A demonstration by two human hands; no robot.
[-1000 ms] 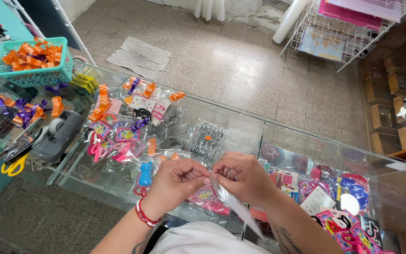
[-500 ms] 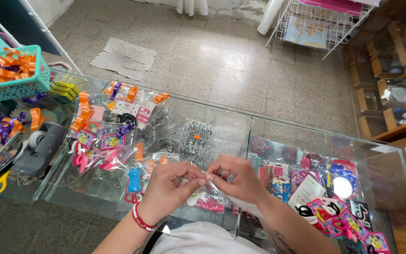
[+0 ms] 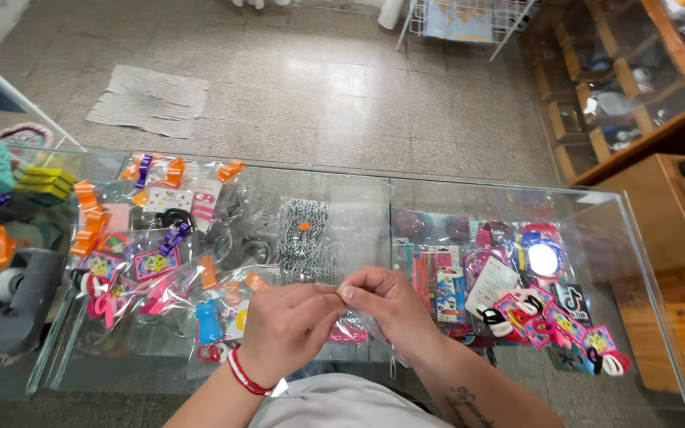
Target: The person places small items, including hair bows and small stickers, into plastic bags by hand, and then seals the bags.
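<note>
Glass counter [image 3: 509, 208] spans the view, tiled floor [image 3: 319, 79] beyond it with a grey cloth [image 3: 150, 101] lying flat. Wooden shelf unit [image 3: 620, 87] at far right. Under the glass on the right, packed pink keychains [image 3: 552, 313]. On the counter left, a heap of bagged trinkets with orange bows [image 3: 160, 238], a zebra-print packet [image 3: 304, 230] near the middle, a grey tape dispenser [image 3: 17, 297] at the left edge. Left hand [image 3: 291, 325] and right hand [image 3: 386, 305] meet over the near counter edge, fingertips pinched together on a small clear plastic bag [image 3: 350, 321], mostly hidden beneath them. Red-white bracelet [image 3: 243, 374] on left wrist
</note>
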